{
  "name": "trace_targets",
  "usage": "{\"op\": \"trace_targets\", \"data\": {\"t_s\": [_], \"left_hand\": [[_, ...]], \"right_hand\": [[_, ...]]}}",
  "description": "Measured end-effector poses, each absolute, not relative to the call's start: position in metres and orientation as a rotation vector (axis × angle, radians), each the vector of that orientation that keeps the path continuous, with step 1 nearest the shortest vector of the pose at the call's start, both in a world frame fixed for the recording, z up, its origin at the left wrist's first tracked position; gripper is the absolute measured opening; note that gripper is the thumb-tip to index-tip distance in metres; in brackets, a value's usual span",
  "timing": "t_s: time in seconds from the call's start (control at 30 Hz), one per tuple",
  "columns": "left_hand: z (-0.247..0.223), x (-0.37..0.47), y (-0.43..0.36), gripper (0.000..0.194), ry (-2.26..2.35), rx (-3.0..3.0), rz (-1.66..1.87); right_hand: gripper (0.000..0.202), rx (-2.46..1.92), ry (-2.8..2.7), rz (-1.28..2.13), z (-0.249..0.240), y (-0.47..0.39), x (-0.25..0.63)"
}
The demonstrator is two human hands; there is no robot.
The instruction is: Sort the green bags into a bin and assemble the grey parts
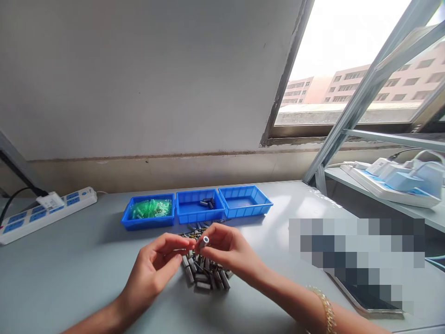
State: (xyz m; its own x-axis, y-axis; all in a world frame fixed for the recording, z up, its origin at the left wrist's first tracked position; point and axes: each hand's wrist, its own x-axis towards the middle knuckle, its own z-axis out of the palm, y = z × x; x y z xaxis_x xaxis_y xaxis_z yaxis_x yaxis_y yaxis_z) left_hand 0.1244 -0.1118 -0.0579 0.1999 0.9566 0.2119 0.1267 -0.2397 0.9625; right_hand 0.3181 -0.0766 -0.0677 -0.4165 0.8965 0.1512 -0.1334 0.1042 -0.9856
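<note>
My right hand (pixel 231 250) pinches a short metal tube (pixel 204 241) between thumb and fingers, its hollow round end facing me. Close by on the left, my left hand (pixel 155 266) has its thumb apart from its stretched fingers. Those fingertips come up to the right hand's fingers; whether they touch the tube cannot be made out. Beneath both hands lies a pile of grey metal cylinders (pixel 203 285), with thin pin-like or screw-like pieces (pixel 198 228) at its far side. The hands hide part of the pile.
Behind the pile stand three blue bins: one with green bagged parts (pixel 153 208), one with several dark cylinders (pixel 208 202), and a third bin (pixel 246 214). A power strip (pixel 81 197) lies left, another (pixel 392 185) on the right shelf. A phone-like device (pixel 368 292), partly pixelated, lies right.
</note>
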Motion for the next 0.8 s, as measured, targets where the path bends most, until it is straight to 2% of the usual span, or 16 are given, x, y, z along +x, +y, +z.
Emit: {"op": "trace_targets", "data": {"t_s": [0.07, 0.17, 0.23, 0.5, 0.8], "left_hand": [[-0.057, 0.119, -0.102, 0.019, 1.191, 1.787, 1.142], [-0.055, 0.111, -0.087, 0.022, 1.283, 2.054, 1.043], [-0.054, 0.109, -0.081, 0.023, 1.255, 2.144, 0.975], [-0.055, 0.106, -0.083, 0.023, 1.029, 2.473, 0.714], [-0.054, 0.098, -0.077, 0.02, 0.996, 2.566, 0.706]], "right_hand": [[0.016, -0.848, -1.64, 1.186, -0.06, -0.067, 0.326], [0.017, -0.955, -1.902, 0.558, -0.048, -0.042, 0.337], [0.018, -0.988, -1.955, 0.395, -0.045, -0.022, 0.34], [0.02, -1.031, -2.033, 0.2, -0.052, 0.021, 0.327], [0.017, -0.959, -1.971, 0.26, -0.054, -0.031, 0.339]]}}
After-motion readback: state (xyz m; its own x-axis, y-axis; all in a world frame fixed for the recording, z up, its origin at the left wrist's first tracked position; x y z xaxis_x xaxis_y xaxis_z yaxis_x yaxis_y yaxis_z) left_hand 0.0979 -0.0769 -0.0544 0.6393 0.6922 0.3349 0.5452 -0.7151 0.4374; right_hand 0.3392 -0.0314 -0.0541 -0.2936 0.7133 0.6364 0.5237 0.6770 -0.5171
